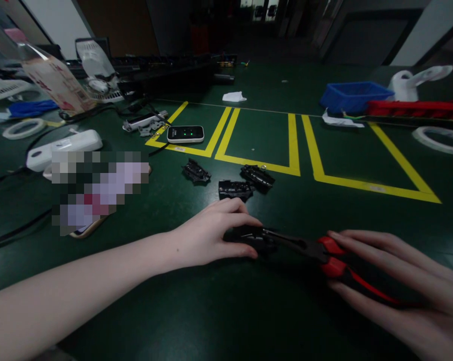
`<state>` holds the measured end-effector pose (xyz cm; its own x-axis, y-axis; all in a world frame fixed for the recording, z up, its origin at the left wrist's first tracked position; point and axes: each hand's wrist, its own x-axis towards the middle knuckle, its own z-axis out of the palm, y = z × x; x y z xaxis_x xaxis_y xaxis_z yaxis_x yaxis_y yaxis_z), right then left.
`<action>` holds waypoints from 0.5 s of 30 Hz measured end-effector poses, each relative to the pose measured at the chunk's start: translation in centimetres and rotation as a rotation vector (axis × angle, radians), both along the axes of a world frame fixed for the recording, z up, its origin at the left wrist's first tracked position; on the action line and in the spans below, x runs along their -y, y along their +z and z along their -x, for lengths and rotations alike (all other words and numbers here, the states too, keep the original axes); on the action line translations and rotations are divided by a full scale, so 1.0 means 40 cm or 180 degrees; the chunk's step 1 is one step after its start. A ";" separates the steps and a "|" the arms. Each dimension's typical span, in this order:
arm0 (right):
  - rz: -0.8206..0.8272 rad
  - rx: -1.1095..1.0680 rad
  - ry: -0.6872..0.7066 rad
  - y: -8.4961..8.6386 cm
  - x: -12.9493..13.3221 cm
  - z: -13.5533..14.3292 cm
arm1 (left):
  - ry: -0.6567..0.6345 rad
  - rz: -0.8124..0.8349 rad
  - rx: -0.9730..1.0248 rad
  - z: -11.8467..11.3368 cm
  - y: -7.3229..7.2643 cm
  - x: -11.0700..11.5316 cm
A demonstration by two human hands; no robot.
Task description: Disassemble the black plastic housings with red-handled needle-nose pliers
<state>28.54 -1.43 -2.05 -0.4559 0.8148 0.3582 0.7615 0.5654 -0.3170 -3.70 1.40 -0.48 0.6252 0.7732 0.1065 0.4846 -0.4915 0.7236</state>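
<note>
My left hand (pixel 215 230) is closed around a dark plastic part (pixel 262 243) low over the green table, thumb below and fingers above it. Much of that part is hidden by the hand and shadow. My right hand (pixel 395 281) grips red-handled long-nose pliers (pixel 326 253), whose jaws point left. The jaw tips meet the black part beside my left fingertips; whether they pinch it I cannot tell. Just beyond my left hand lie similar pieces: a black plastic part (pixel 236 189), another black part (pixel 258 177) and a jagged black part (pixel 196 171).
Yellow tape outlines (pixel 258 165) mark the green table. A small device with green lights (pixel 185 134) sits near the left outline. To the left are a blurred-out phone (pixel 93 228), a white power strip (pixel 64 149) and a bottle (pixel 53 77). A blue bin (pixel 356 95) stands back right.
</note>
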 end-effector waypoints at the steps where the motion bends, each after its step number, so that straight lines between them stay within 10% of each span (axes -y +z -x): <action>1: 0.0063 -0.0047 -0.0050 -0.005 0.002 0.008 | -0.0012 -0.0048 0.0012 0.000 -0.003 0.000; 15: 0.0484 -0.1369 -0.1546 0.000 -0.007 0.034 | -0.0165 -0.0741 -0.0338 0.001 -0.009 0.006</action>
